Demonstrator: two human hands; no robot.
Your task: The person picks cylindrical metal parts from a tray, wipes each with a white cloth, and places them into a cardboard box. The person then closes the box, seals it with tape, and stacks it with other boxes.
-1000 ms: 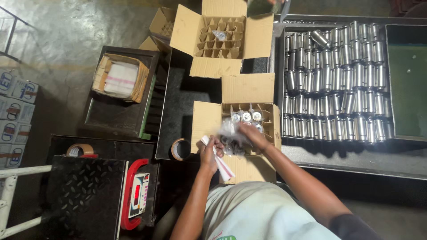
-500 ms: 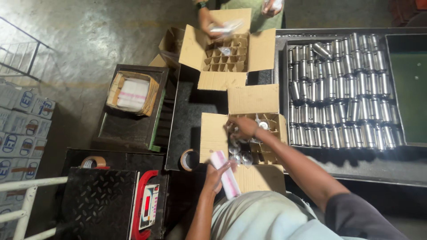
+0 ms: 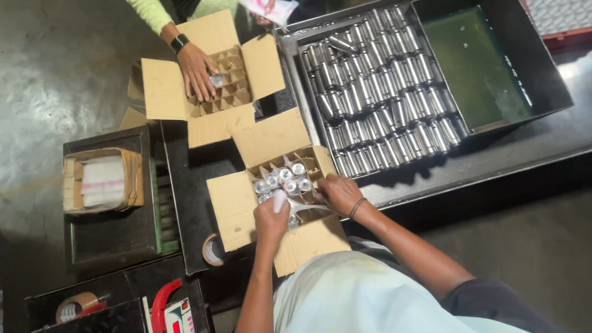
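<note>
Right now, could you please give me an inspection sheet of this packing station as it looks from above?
Surface: dark worktable beside a metal tray.
Job's things: open cardboard box with divider cells, several filled with silver cans; a clear plastic bag at its near edge.
Clutter: tape roll, second tape roll, small carton of white packets.
Grippers: left hand and right hand both on the bag.
Cables: nothing seen.
Surroundings: rows of loose cans in the tray; a co-worker's hand reaching into a second divided box; concrete floor.
</note>
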